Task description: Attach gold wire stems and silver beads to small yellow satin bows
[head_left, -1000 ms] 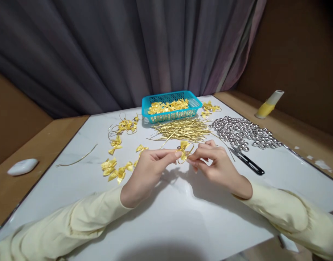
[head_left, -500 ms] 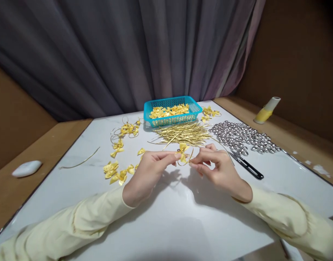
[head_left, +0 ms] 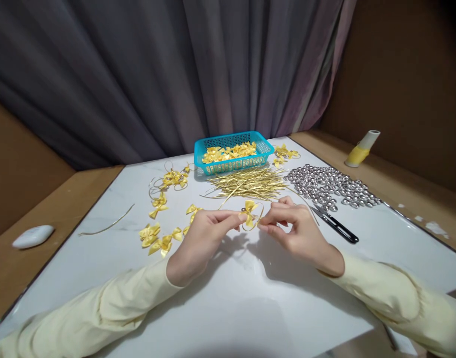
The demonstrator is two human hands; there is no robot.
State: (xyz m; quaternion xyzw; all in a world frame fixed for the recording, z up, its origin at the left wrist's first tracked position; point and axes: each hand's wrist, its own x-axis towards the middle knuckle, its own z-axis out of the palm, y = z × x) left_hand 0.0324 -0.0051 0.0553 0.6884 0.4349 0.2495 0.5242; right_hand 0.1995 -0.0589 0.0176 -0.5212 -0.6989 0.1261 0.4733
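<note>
Between thumb and fingers, my left hand (head_left: 209, 233) pinches a yellow ribbon bow (head_left: 249, 212) just above the table. A gold wire (head_left: 262, 211) curves from the bow into a loop, and my right hand (head_left: 293, 226) pinches it on the right side. My fingertips cover part of the bow and the wire ends. Several loose yellow bows (head_left: 163, 242) lie to the left of my left hand. A heap of gold wires (head_left: 252, 183) is spread just beyond both hands.
A blue basket (head_left: 233, 167) of yellow bows stands at the back. Silver beads (head_left: 325, 181) are heaped at right, near a black-handled knife (head_left: 338, 226). Looped bows (head_left: 176, 178) lie back left. One wire (head_left: 109, 226), a white object (head_left: 33, 236) and a yellow-wrapped cone (head_left: 362, 149) sit outward.
The wire loop by the bow has shifted slightly and looks rounder at the right. Both hands keep their pinch. The whole view has moved a little.
</note>
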